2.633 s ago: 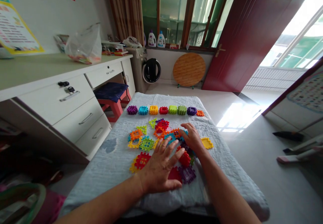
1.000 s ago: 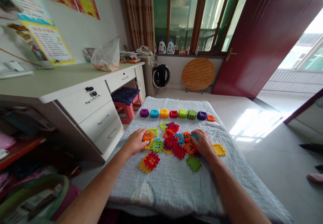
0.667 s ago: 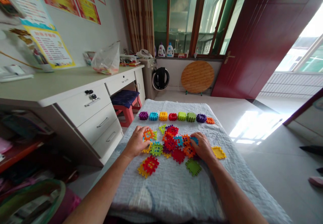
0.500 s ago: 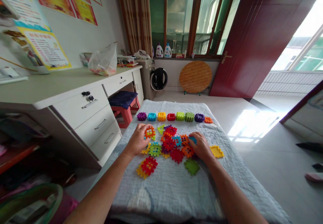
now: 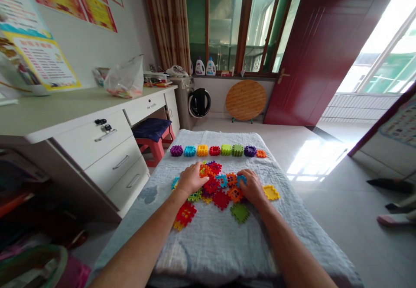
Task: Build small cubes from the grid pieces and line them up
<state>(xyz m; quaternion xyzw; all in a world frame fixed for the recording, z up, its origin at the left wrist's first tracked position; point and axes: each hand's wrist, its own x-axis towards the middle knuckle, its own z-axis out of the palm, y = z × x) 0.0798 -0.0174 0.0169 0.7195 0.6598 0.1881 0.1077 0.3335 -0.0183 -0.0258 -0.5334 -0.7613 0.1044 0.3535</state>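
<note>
My left hand (image 5: 190, 179) is over the left side of a pile of toothed plastic building tiles, its thumb and fingers closed around an orange tile (image 5: 205, 170). Part of that tile is hidden by the hand. At the pile's right side, my right hand (image 5: 253, 188) pinches a blue tile (image 5: 241, 179) by its edge. Between the hands lie red tiles (image 5: 221, 200) and an orange window tile (image 5: 235, 194). Nearer to me are a green tile (image 5: 240, 213) and a red tile (image 5: 186, 213) overlapping a yellow one. A yellow tile (image 5: 271, 192) lies right of my right hand.
Behind the pile runs a row of small assembled blocks, from a purple block (image 5: 176, 150) to a low orange one (image 5: 261, 153). A wrinkled grey-blue cloth (image 5: 208, 244) covers the table. A white desk (image 5: 94, 145) and a stool (image 5: 152, 130) stand to the left.
My left hand has moved right, over the pile, uncovering a blue tile at the left. My right hand keeps its place at the blue tile. The camera view has shifted slightly.
</note>
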